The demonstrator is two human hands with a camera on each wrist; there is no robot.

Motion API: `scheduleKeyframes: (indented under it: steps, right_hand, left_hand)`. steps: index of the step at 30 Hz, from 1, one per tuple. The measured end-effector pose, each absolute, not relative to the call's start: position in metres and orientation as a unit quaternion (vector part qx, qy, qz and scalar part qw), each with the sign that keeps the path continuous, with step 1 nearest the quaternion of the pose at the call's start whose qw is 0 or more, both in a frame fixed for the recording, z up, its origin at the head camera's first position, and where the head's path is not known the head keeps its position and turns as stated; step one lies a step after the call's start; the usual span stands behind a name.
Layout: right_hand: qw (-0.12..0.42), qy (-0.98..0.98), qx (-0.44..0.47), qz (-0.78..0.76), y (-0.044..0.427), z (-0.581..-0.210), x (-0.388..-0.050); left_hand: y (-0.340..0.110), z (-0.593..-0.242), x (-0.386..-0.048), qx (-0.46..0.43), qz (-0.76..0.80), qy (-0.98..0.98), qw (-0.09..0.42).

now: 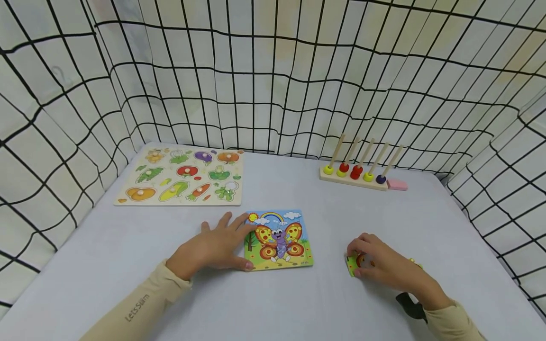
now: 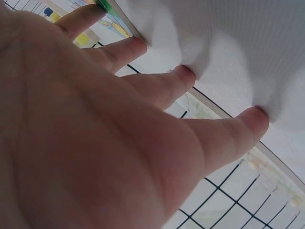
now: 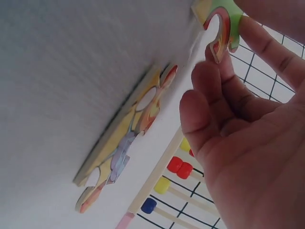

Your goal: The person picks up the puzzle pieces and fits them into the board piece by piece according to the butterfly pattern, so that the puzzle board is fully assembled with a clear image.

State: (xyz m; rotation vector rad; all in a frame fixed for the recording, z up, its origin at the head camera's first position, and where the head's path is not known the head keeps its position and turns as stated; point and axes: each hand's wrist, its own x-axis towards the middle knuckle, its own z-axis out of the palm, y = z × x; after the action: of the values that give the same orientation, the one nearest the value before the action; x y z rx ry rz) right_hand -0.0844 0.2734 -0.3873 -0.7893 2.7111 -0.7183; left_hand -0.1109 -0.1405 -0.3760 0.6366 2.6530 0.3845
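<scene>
A square butterfly picture board (image 1: 279, 241) lies flat in the middle of the table. My left hand (image 1: 209, 248) rests palm down at its left edge, fingers spread, thumb and some fingertips touching the board. To the right of the board, my right hand (image 1: 386, 265) pinches a green jigsaw piece (image 3: 233, 19) with a red curved pattern. Part of that piece is hidden by the fingers. Another part of the jigsaw, yellow, purple and red (image 3: 126, 143), lies on the table beside the right hand; in the head view the hand mostly covers it.
A vegetable peg puzzle (image 1: 179, 177) lies at the back left. At the back right stands a wooden bead stacker (image 1: 354, 179) with upright rods, a pink block (image 1: 397, 184) at its end. Black netting (image 1: 277, 76) over white walls encloses the table (image 1: 290, 303). A black strap (image 1: 410, 307) sits by the right wrist.
</scene>
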Motion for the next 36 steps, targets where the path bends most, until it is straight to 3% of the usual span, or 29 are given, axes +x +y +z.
scheduleKeyframes:
  steps: [6,14,36]
  right_hand:
    - [0.085,0.917,-0.283,-0.267,0.27,-0.382,-0.085]
    - [0.103,0.907,-0.265,-0.31,0.258,-0.375,-0.094]
    - [0.141,0.846,-0.32,-0.402,0.141,-0.38,-0.13]
  left_hand:
    - [-0.143,-0.375,-0.111,0.228,0.137,0.945,0.193]
    - [-0.144,-0.376,-0.111,0.23,0.133,0.946,0.188]
    - [-0.142,-0.377,-0.11,0.231,0.127,0.946,0.191]
